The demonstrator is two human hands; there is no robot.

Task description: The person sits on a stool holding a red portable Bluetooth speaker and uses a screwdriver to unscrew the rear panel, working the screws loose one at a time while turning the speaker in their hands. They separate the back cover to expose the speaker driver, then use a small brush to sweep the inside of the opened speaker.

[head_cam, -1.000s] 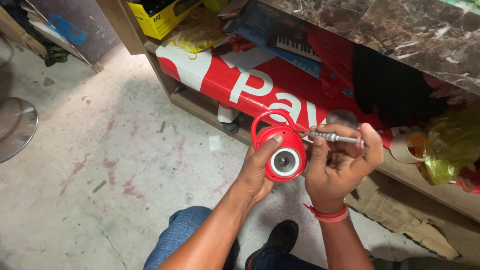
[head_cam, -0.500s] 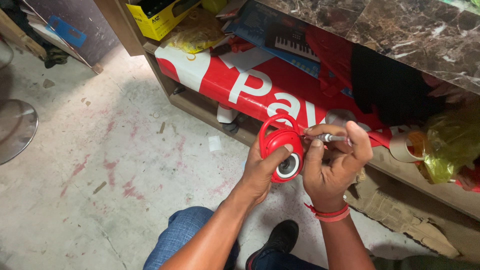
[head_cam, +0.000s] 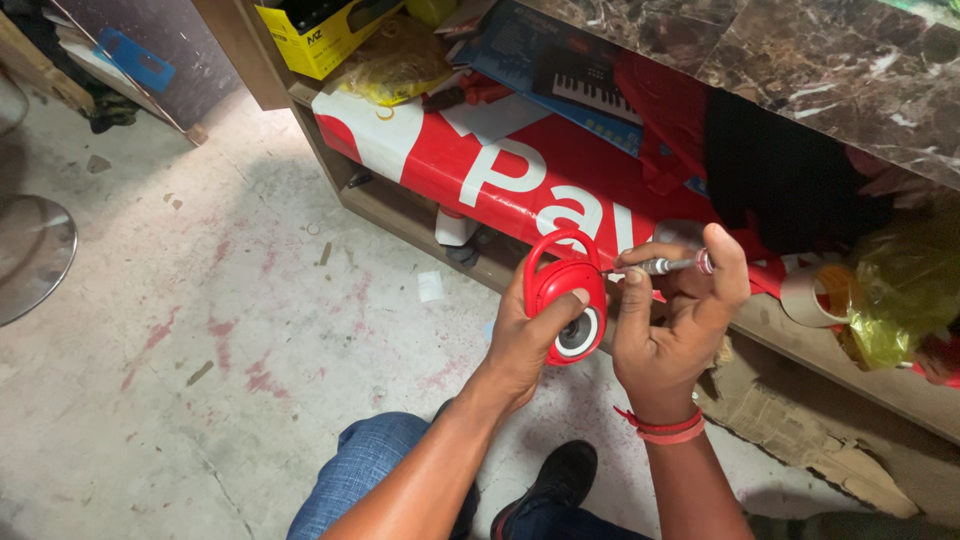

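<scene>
My left hand (head_cam: 522, 340) grips a small red round speaker (head_cam: 566, 295) with a carry loop on top and a white-ringed grille at its lower end. The thumb lies across the speaker's side. My right hand (head_cam: 672, 325) holds a thin screwdriver (head_cam: 668, 266) between thumb and fingers, lying roughly level, with its tip against the speaker's right edge. A red band circles the right wrist. Both hands are close together in front of a low shelf.
A wooden shelf unit (head_cam: 400, 205) under a dark marble top (head_cam: 800, 60) holds a red and white banner roll (head_cam: 500, 170), a toy keyboard box (head_cam: 570, 70), a yellow box (head_cam: 320, 35), a tape roll (head_cam: 805, 295) and yellow bags. Torn cardboard (head_cam: 800, 425) lies below. A metal stool base (head_cam: 30, 255) stands left.
The speaker has been turned in my left hand, its grille now facing more downward. Both hands have shifted slightly up, with the screwdriver staying against the speaker's right edge.
</scene>
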